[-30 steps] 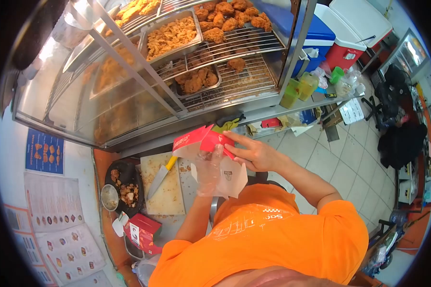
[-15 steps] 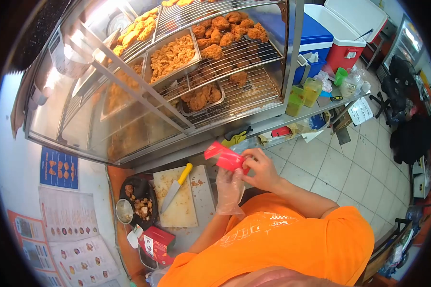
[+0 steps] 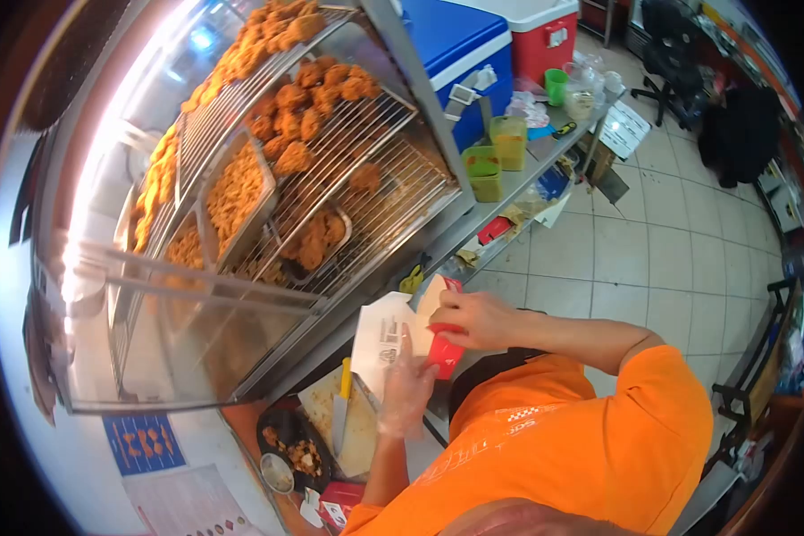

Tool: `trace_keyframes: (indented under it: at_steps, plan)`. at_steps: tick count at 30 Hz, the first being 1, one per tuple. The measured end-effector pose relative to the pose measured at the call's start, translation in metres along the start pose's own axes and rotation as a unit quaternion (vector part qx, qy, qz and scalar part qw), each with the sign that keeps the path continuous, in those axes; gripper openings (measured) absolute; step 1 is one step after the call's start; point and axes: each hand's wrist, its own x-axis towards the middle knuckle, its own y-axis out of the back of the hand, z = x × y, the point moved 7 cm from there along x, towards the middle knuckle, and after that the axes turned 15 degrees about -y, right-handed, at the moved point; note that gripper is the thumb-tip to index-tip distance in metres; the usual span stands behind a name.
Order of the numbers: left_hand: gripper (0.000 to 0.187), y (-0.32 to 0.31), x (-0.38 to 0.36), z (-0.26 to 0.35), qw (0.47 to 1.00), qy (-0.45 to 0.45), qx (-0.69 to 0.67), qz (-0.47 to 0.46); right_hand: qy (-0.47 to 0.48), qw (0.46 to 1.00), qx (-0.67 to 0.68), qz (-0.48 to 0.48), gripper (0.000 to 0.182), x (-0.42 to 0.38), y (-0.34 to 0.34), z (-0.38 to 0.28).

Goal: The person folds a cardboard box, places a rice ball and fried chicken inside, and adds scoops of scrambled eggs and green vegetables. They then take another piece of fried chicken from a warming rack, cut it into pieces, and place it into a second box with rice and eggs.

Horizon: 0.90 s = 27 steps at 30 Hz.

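Cardboard box [image 3: 384, 326] in red and white, spread open, sits clamped between both hands near the metal-framed display case [image 3: 420, 89]: the plastic-gloved left hand [image 3: 406, 397] grips low, presumably for steadiness, while the bare right hand [image 3: 484, 322] pinches a red flap.

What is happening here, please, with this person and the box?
A person in an orange shirt is handling a red and white box. The gloved left hand holds its white side, and the right hand has its fingers on the red part. The box is not closed. A knife lies on the board, and fried chicken is in the case.
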Motion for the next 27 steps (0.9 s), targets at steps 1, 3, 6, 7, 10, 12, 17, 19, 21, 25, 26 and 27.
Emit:
trace_keyframes:
  at_steps: [1, 3, 6, 7, 10, 12, 17, 19, 21, 25, 26, 27]
  plan:
    - [0.081, 0.002, 0.002, 0.005, 1.0, 0.002, -0.014, 0.025, -0.008, 1.0, -0.002, 0.002, 0.031, 0.0, 0.0, 0.002]
    - [0.079, 0.001, 0.007, 0.006, 0.998, 0.005, -0.033, 0.052, 0.109, 0.992, 0.03, -0.06, 0.037, -0.006, -0.009, -0.009]
    - [0.069, -0.005, 0.013, -0.003, 0.998, 0.042, 0.03, 0.044, 0.144, 0.976, 0.052, -0.155, 0.043, 0.007, 0.014, 0.009]
    - [0.069, 0.0, 0.013, -0.002, 0.997, 0.043, 0.035, 0.052, 0.201, 0.951, 0.117, -0.206, 0.04, 0.014, 0.039, 0.008]
    - [0.033, 0.027, 0.046, 0.046, 0.975, -0.104, 0.174, 0.094, 0.22, 0.803, 0.106, -0.544, 0.04, 0.08, 0.218, 0.014]
    - [0.019, 0.042, 0.057, 0.083, 0.951, -0.143, 0.245, 0.126, 0.04, 0.933, 0.124, -0.335, 0.031, 0.173, 0.315, 0.056]
    - [0.024, 0.062, 0.068, 0.132, 0.939, -0.116, 0.267, 0.181, 0.016, 0.958, -0.153, 0.244, 0.056, 0.476, 0.455, 0.157]
    - [0.027, 0.067, 0.071, 0.153, 0.934, -0.055, 0.294, 0.194, -0.006, 0.946, -0.209, 0.249, 0.065, 0.571, 0.445, 0.199]
    - [0.028, 0.072, 0.081, 0.169, 0.909, -0.036, 0.353, 0.217, -0.019, 0.929, -0.262, 0.261, 0.075, 0.617, 0.439, 0.191]
    - [0.026, 0.087, 0.105, 0.169, 0.868, -0.051, 0.412, 0.273, -0.253, 0.908, -0.255, 0.217, 0.087, 0.619, 0.423, 0.178]
    - [0.026, 0.092, 0.114, 0.167, 0.861, -0.056, 0.428, 0.27, -0.252, 0.9, -0.253, 0.249, 0.087, 0.634, 0.423, 0.188]
    - [0.027, 0.094, 0.124, 0.161, 0.858, -0.041, 0.443, 0.256, -0.252, 0.893, -0.251, 0.277, 0.086, 0.649, 0.422, 0.202]
